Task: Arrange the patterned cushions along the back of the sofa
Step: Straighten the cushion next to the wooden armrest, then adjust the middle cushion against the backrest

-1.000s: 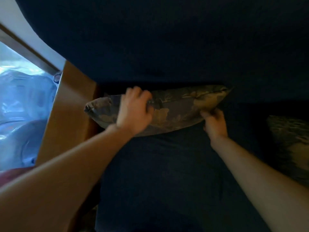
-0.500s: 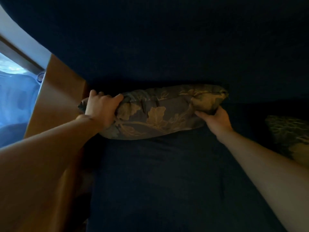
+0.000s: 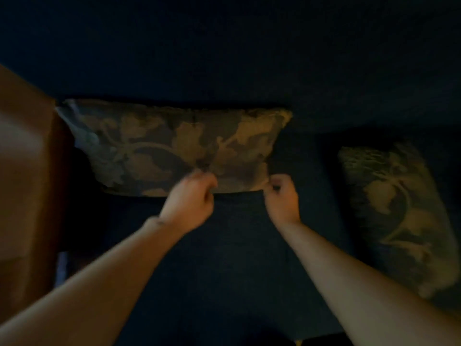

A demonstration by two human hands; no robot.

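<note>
A patterned cushion (image 3: 174,146) with a gold leaf design leans against the dark blue sofa back (image 3: 224,58), beside the wooden armrest. My left hand (image 3: 189,203) is curled at the middle of its lower edge and pinches the fabric. My right hand (image 3: 282,201) is curled at the cushion's lower right corner, touching it. Motion blurs both hands. A second patterned cushion (image 3: 399,216) lies flat on the sofa seat (image 3: 237,258) to the right, apart from both hands.
A wooden armrest (image 3: 25,171) bounds the sofa on the left. Dark blue seat fabric stretches between the two cushions and toward me.
The cushion has gone from lying low to leaning upright against the sofa back. Both hands moved from its two ends to its lower edge. The view shifted right, showing more of the second cushion.
</note>
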